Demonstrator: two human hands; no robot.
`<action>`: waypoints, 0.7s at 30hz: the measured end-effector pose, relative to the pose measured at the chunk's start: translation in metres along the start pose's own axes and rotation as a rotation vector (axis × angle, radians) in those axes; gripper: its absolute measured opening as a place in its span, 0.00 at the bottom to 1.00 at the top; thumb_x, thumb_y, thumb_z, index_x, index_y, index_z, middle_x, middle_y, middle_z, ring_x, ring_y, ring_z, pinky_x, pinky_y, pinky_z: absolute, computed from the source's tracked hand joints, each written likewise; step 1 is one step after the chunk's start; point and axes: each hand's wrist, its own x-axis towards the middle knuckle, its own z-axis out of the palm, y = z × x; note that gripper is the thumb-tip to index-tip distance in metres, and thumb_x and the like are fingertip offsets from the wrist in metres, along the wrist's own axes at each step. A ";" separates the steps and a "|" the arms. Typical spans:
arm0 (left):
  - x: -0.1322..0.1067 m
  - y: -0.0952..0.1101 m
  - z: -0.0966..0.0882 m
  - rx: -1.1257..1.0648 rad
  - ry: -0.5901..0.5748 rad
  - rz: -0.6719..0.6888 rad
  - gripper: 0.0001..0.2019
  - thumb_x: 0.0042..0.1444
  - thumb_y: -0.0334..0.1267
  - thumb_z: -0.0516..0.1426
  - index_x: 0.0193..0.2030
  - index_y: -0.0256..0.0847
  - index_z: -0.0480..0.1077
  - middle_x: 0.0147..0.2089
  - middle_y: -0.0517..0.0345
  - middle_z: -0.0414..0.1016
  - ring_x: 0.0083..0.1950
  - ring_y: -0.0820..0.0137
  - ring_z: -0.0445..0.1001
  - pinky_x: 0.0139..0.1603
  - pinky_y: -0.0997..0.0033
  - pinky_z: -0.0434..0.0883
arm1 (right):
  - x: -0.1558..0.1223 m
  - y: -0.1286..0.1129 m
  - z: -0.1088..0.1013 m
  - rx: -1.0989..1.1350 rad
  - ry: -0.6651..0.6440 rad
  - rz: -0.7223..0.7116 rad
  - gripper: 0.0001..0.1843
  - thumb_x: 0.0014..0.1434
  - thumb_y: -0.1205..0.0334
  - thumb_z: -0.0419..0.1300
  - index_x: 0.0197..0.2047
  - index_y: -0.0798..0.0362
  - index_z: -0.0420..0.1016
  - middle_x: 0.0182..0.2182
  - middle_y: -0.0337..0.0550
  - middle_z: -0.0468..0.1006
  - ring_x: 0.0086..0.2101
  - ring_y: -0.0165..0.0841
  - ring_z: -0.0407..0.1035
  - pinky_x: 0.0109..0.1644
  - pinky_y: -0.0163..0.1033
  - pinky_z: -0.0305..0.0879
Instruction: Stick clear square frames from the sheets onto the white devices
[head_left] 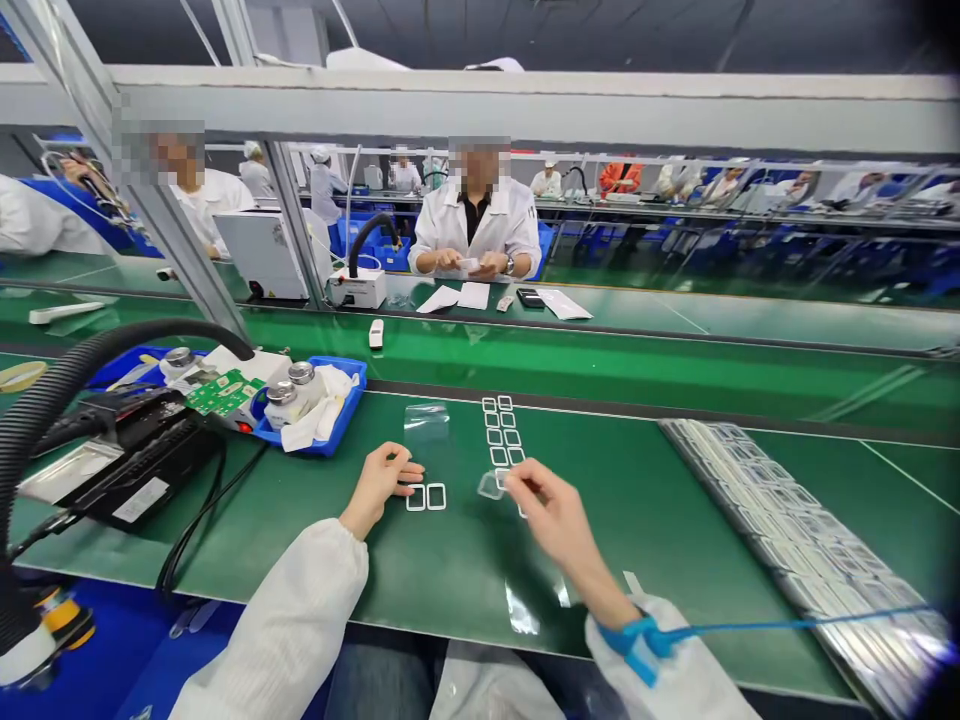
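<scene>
My left hand (381,487) hovers over the green bench with its fingers spread. Its lower fingertips are at the edge of a white square frame (415,486), beside a second white frame (436,486). A clear plastic bag (426,424) lies just beyond that hand. My right hand (551,508) pinches a thin, clear square piece (490,486) by its right edge, tilted above the bench. Behind it, several white square frames (493,437) lie in two columns. The fingers partly cover the nearest frames. A blue wrist strap (637,640) circles my right wrist.
A long tray (780,510) of square pieces lies at right. Left are a blue bin (349,400) with metal-topped bottles, green circuit boards (225,392), a black device (142,465) and a thick black hose (45,420). A co-worker (480,225) sits opposite, beyond the green belt (637,375).
</scene>
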 end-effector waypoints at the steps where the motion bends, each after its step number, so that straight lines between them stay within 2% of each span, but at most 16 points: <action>1: 0.000 -0.001 0.000 -0.002 -0.009 -0.007 0.08 0.59 0.39 0.57 0.35 0.37 0.63 0.33 0.46 0.79 0.32 0.65 0.79 0.23 0.77 0.72 | -0.001 0.007 -0.015 0.003 -0.007 0.095 0.14 0.60 0.53 0.55 0.28 0.54 0.68 0.26 0.41 0.70 0.28 0.30 0.62 0.33 0.35 0.59; 4: -0.001 -0.003 0.002 -0.006 -0.028 -0.016 0.07 0.61 0.39 0.55 0.36 0.37 0.63 0.33 0.47 0.79 0.31 0.66 0.79 0.24 0.77 0.72 | -0.001 0.036 -0.039 -0.013 -0.083 0.261 0.14 0.55 0.53 0.57 0.27 0.55 0.69 0.24 0.41 0.70 0.26 0.29 0.62 0.32 0.35 0.59; 6: -0.002 -0.003 0.004 -0.008 -0.030 -0.016 0.08 0.61 0.39 0.56 0.36 0.37 0.63 0.32 0.47 0.79 0.31 0.67 0.79 0.24 0.78 0.72 | 0.001 0.052 -0.038 -0.054 -0.161 0.275 0.13 0.54 0.54 0.56 0.26 0.56 0.69 0.23 0.40 0.70 0.25 0.29 0.62 0.31 0.34 0.58; 9: -0.002 -0.003 0.004 -0.009 -0.034 -0.016 0.08 0.60 0.40 0.57 0.36 0.37 0.63 0.33 0.47 0.79 0.31 0.66 0.79 0.25 0.78 0.72 | 0.003 0.065 -0.025 -0.170 -0.250 0.254 0.13 0.55 0.57 0.53 0.24 0.55 0.66 0.21 0.39 0.69 0.23 0.28 0.60 0.29 0.34 0.57; 15: -0.003 -0.002 0.003 -0.004 -0.042 -0.022 0.08 0.61 0.40 0.56 0.35 0.38 0.63 0.32 0.46 0.79 0.31 0.66 0.79 0.25 0.77 0.73 | 0.010 0.065 -0.015 -0.341 -0.241 0.259 0.12 0.57 0.60 0.51 0.23 0.54 0.64 0.20 0.39 0.69 0.23 0.29 0.60 0.29 0.34 0.54; 21: -0.004 -0.001 0.003 -0.013 -0.054 -0.020 0.08 0.62 0.39 0.55 0.35 0.37 0.63 0.33 0.45 0.79 0.31 0.65 0.79 0.24 0.77 0.72 | 0.008 0.063 -0.009 -0.503 -0.166 0.283 0.10 0.58 0.63 0.51 0.26 0.53 0.64 0.22 0.39 0.70 0.24 0.31 0.61 0.31 0.36 0.52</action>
